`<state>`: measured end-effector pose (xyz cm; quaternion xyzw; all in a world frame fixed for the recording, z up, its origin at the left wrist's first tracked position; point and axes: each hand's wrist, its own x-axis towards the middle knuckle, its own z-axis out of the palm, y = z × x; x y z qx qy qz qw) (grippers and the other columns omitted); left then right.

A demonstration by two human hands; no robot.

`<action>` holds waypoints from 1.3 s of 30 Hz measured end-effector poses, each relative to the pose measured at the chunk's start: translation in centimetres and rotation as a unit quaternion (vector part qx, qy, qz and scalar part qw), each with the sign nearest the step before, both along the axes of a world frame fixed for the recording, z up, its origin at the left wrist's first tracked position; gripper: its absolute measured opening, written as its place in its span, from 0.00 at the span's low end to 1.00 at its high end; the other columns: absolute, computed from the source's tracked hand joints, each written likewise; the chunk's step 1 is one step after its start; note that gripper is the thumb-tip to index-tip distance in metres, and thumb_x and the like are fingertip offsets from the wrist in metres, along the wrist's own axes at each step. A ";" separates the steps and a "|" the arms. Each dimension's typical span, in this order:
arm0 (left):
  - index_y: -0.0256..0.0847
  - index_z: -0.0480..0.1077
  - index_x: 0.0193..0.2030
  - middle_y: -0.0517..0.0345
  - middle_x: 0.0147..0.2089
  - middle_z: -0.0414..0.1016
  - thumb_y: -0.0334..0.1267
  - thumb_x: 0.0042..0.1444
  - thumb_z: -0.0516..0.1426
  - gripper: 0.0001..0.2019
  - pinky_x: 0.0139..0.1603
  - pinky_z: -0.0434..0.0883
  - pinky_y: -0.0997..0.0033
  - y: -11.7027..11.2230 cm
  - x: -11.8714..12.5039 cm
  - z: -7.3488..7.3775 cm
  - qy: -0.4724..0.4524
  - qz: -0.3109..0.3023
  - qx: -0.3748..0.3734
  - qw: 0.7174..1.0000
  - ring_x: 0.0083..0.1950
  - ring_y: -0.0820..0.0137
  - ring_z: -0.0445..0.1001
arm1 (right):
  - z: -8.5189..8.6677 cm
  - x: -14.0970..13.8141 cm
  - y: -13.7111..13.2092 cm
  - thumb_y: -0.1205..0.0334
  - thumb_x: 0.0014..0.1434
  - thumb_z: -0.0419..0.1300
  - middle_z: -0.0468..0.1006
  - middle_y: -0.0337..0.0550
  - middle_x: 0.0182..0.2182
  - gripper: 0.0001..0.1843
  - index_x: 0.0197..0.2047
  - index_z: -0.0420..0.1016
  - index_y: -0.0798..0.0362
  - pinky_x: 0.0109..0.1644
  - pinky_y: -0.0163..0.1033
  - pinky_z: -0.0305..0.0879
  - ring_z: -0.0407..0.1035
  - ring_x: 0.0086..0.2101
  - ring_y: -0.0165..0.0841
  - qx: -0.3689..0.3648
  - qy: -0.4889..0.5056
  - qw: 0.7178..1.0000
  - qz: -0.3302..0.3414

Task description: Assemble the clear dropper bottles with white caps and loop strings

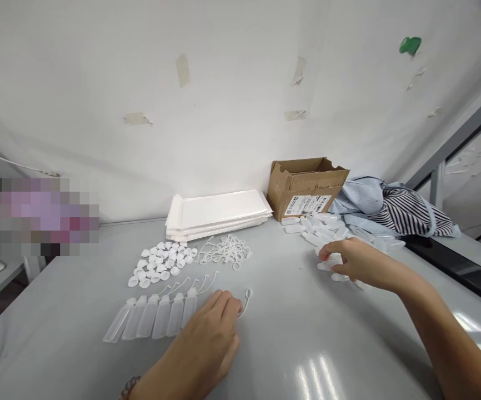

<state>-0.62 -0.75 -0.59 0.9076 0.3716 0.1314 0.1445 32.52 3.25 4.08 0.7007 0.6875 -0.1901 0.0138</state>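
Tabletop (274, 344) under both hands. Cardboard box (280, 189) beyond right hand (357, 260). Right hand half-curled over loose bottles (309, 239), grip unclear. Left hand (213, 328) bent-fingered beside bottle row (163, 318), hold hidden. White caps (164, 275) beyond left hand. Thin strap (247, 303) just right of it.

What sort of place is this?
Probably a small assembly or packing workspace: on the gray table are a row of translucent bottles, many loose white caps and an open cardboard box.
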 end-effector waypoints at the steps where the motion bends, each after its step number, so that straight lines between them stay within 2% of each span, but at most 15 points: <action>1: 0.41 0.62 0.44 0.56 0.36 0.67 0.20 0.48 0.46 0.18 0.34 0.71 0.64 -0.1 0.0 0.0 -0.020 0.008 -0.005 1.000 0.36 0.64 0.69 | -0.2 0.0 0.0 0.70 0.51 0.55 0.73 0.41 0.26 0.15 0.40 0.78 0.49 0.28 0.36 0.60 0.68 0.22 0.32 0.004 -0.005 1.000 0.002; 4: 0.41 0.56 0.56 0.55 0.38 0.68 0.23 0.51 0.46 0.24 0.36 0.72 0.65 -0.4 0.0 0.1 -0.081 0.052 -0.021 0.995 0.38 0.64 0.70 | -0.5 0.0 0.0 0.71 0.49 0.57 0.75 0.43 0.29 0.15 0.38 0.79 0.49 0.31 0.36 0.60 0.70 0.27 0.35 0.045 -0.024 0.999 0.018; 6: 0.42 0.55 0.59 0.54 0.39 0.68 0.24 0.54 0.45 0.24 0.38 0.73 0.64 -0.5 0.1 0.3 -0.106 0.085 -0.030 0.990 0.38 0.65 0.71 | -0.4 -0.3 -0.1 0.69 0.49 0.57 0.74 0.44 0.29 0.14 0.38 0.78 0.50 0.31 0.36 0.60 0.69 0.29 0.36 0.056 -0.020 0.998 0.027; 9: 0.44 0.61 0.55 0.55 0.38 0.69 0.28 0.60 0.44 0.18 0.36 0.73 0.65 -0.3 0.1 0.7 -0.137 0.105 -0.057 0.983 0.36 0.67 0.71 | 0.2 -1.8 -0.4 0.67 0.50 0.57 0.72 0.40 0.27 0.12 0.39 0.76 0.51 0.30 0.35 0.60 0.66 0.26 0.32 0.069 0.022 0.995 0.064; 12: 0.44 0.67 0.49 0.57 0.36 0.71 0.32 0.63 0.46 0.12 0.35 0.74 0.67 0.1 0.0 1.0 -0.191 0.117 -0.093 0.970 0.34 0.68 0.73 | 0.7 -4.0 -1.1 0.63 0.54 0.58 0.72 0.40 0.29 0.10 0.40 0.75 0.51 0.32 0.36 0.61 0.65 0.27 0.31 0.106 0.115 0.981 0.118; 17: 0.47 0.68 0.46 0.60 0.39 0.75 0.35 0.61 0.51 0.08 0.43 0.78 0.67 0.5 -0.3 1.7 -0.281 0.147 -0.136 0.939 0.39 0.69 0.78 | 0.1 -7.5 -2.4 0.61 0.57 0.60 0.76 0.45 0.40 0.09 0.42 0.76 0.49 0.46 0.41 0.66 0.69 0.41 0.36 0.124 0.295 0.931 0.176; 20: 0.46 0.69 0.44 0.60 0.41 0.76 0.34 0.60 0.53 0.07 0.46 0.78 0.68 0.3 -0.3 2.2 -0.297 0.149 -0.144 0.932 0.41 0.70 0.78 | -0.4 -8.7 -3.0 0.62 0.56 0.62 0.76 0.45 0.43 0.10 0.43 0.76 0.49 0.52 0.43 0.64 0.69 0.47 0.37 0.104 0.371 0.906 0.176; 25: 0.46 0.69 0.41 0.62 0.39 0.75 0.31 0.59 0.53 0.08 0.45 0.78 0.72 0.1 0.0 2.8 -0.326 0.117 -0.101 0.933 0.39 0.73 0.77 | -0.4 -9.4 -3.5 0.62 0.55 0.64 0.77 0.44 0.42 0.10 0.43 0.76 0.49 0.57 0.46 0.61 0.65 0.55 0.40 0.060 0.434 0.882 0.172; 29: 0.46 0.70 0.40 0.63 0.38 0.75 0.30 0.59 0.54 0.08 0.45 0.77 0.74 0.1 0.1 3.0 -0.349 0.121 -0.100 0.924 0.38 0.75 0.75 | -0.4 -9.5 -3.5 0.62 0.54 0.65 0.77 0.43 0.42 0.11 0.42 0.77 0.48 0.58 0.47 0.60 0.66 0.55 0.40 0.018 0.469 0.866 0.170; 33: 0.46 0.71 0.38 0.62 0.37 0.74 0.32 0.58 0.56 0.05 0.43 0.78 0.75 0.1 0.1 3.2 -0.390 0.152 -0.120 0.900 0.38 0.74 0.74 | -0.7 -9.6 -3.6 0.63 0.52 0.66 0.77 0.43 0.43 0.11 0.41 0.77 0.50 0.58 0.47 0.60 0.68 0.52 0.39 -0.020 0.508 0.847 0.155; 39: 0.44 0.72 0.33 0.62 0.34 0.72 0.34 0.56 0.58 0.02 0.38 0.77 0.75 0.2 -0.1 3.9 -0.426 0.176 -0.161 0.873 0.34 0.73 0.73 | -1.2 -9.9 -3.4 0.62 0.48 0.69 0.77 0.43 0.41 0.13 0.39 0.78 0.53 0.52 0.42 0.65 0.71 0.44 0.34 -0.088 0.604 0.786 0.101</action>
